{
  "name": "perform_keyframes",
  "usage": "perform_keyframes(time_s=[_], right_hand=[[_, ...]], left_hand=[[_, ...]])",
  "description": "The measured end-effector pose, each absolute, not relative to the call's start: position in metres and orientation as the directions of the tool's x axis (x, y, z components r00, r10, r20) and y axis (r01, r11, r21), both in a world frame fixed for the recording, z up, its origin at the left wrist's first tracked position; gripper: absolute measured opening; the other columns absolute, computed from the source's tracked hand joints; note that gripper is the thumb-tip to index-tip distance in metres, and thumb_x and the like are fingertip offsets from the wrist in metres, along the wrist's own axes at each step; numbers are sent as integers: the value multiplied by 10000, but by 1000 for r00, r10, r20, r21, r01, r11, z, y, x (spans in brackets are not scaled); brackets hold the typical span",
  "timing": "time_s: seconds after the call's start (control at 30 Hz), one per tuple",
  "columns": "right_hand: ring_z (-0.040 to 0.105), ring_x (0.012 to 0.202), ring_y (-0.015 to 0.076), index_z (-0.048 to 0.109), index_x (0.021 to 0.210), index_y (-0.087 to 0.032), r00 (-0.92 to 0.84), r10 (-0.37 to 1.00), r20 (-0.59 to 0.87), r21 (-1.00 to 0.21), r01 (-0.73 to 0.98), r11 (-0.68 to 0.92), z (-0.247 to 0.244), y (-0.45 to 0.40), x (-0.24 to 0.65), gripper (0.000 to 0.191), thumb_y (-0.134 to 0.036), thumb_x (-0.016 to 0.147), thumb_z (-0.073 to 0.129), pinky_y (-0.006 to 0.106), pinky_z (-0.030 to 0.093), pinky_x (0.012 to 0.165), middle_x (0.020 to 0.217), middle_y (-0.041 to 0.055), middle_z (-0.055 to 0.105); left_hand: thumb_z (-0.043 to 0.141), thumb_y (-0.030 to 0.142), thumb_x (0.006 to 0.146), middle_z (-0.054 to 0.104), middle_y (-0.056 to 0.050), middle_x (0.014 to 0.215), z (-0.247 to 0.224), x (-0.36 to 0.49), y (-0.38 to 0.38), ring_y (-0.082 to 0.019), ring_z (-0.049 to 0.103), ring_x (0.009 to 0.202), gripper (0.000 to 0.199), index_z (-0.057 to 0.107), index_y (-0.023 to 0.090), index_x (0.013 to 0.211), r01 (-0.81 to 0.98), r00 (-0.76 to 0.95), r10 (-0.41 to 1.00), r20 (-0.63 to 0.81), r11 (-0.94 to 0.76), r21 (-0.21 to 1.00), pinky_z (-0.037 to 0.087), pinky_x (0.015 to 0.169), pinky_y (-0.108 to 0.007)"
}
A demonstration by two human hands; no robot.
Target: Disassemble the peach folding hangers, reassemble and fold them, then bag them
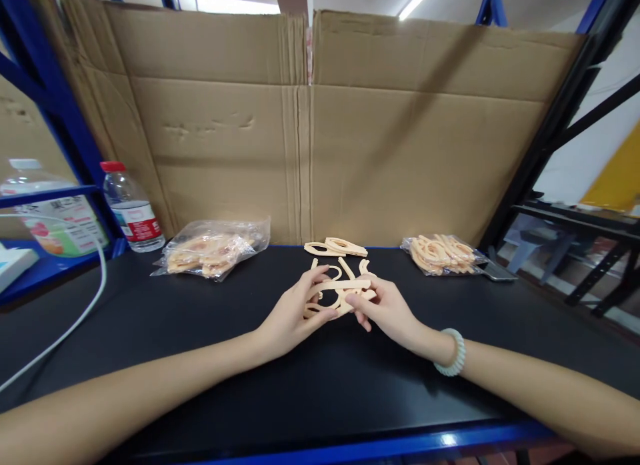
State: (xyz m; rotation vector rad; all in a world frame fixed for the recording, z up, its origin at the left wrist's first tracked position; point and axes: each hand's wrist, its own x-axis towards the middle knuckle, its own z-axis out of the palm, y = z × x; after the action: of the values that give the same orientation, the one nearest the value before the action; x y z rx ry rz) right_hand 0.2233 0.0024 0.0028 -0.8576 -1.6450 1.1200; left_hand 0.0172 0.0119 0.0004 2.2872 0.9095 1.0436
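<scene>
Between my two hands, just above the black table, is a pale wooden cutout piece (345, 286) with curved, open loops. My left hand (295, 306) grips its left side, thumb below and fingers above. From the other side, my right hand (384, 310) pinches its right end between thumb and fingers. Several loose pale strips and curved pieces (349, 267) lie right behind the hands, partly hidden by them. Farther back rest flat oval cutouts (335, 247), overlapping one another. What exactly each fingertip touches is partly covered.
Clear plastic bags of similar pieces lie at left (213, 250) and right (443, 254). A dark flat object (499, 271) sits by the right bag. A red-capped water bottle (133, 208) and a white cable (100, 278) are at left. Cardboard (225, 138) walls the back.
</scene>
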Motion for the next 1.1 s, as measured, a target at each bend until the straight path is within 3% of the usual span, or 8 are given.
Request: perform_keyframes(time_s=[0.1, 0.17, 0.43, 0.57, 0.67, 0.8, 0.97, 1.1], right_hand=[[495, 440, 71, 597, 832, -169, -304, 884, 354, -911, 103, 400, 9, 3, 229, 273, -402, 757, 719, 186, 422, 391, 591, -43, 533], [519, 463, 81, 607, 797, -174, -304, 883, 358, -900, 137, 413, 12, 5, 233, 253, -389, 745, 730, 198, 445, 409, 628, -24, 564], [536, 549, 92, 571, 727, -167, -220, 871, 440, -841, 241, 485, 21, 18, 248, 250, -382, 798, 676, 208, 424, 476, 674, 3, 583], [438, 498, 58, 537, 756, -172, -141, 909, 391, -908, 100, 406, 16, 24, 248, 286, -422, 805, 668, 193, 350, 428, 700, -5, 582], [511, 558, 74, 514, 775, -183, -92, 952, 291, -952, -122, 280, 12, 25, 247, 311, -437, 780, 693, 206, 437, 489, 761, 0, 603], [620, 651, 109, 545, 868, -190, -113, 970, 217, -953, -240, 185, 7, 25, 245, 339, -339, 688, 791, 259, 545, 631, 792, 2, 636], [666, 681, 136, 606, 863, -177, -152, 963, 223, -964, -180, 195, -2, 26, 241, 294, -317, 684, 792, 275, 583, 659, 774, 15, 658], [669, 682, 143, 626, 822, -174, -120, 957, 265, -959, -135, 249, -4, 25, 239, 279, -329, 669, 799, 270, 592, 626, 771, 15, 661]], left_hand=[[483, 366, 920, 572, 21, 728, 7, 16, 11, -128, 526, 609, 260, 545, 220, 1127, 408, 488, 769, 412, -619, 672, 434, 570, -231], [455, 389, 933, 509, 46, 626, 9, 15, 12, -109, 470, 546, 223, 571, 199, 943, 407, 449, 789, 421, -599, 690, 384, 528, -215], [431, 434, 944, 557, 25, 722, 4, 14, 17, -122, 555, 578, 239, 473, 204, 895, 245, 243, 857, 455, -508, 826, 448, 516, -225], [438, 437, 947, 543, 41, 685, 3, 13, 18, -113, 532, 558, 234, 448, 211, 888, 187, 196, 867, 458, -491, 851, 427, 494, -212], [438, 435, 949, 530, 47, 657, 4, 12, 17, -104, 508, 540, 243, 436, 210, 857, 176, 187, 873, 450, -480, 859, 413, 500, -206], [448, 461, 934, 516, 22, 722, 8, 12, 13, -114, 494, 608, 279, 488, 198, 849, 236, 300, 842, 449, -521, 820, 433, 557, -226], [484, 535, 887, 529, -98, 1118, 10, 15, 14, -202, 571, 891, 358, 520, 196, 999, 61, 633, 722, 281, -409, 911, 529, 637, -302], [448, 591, 885, 608, -67, 862, 10, 15, 22, -171, 581, 714, 441, 524, 173, 1005, 15, 704, 700, 120, -183, 983, 482, 559, -269]])
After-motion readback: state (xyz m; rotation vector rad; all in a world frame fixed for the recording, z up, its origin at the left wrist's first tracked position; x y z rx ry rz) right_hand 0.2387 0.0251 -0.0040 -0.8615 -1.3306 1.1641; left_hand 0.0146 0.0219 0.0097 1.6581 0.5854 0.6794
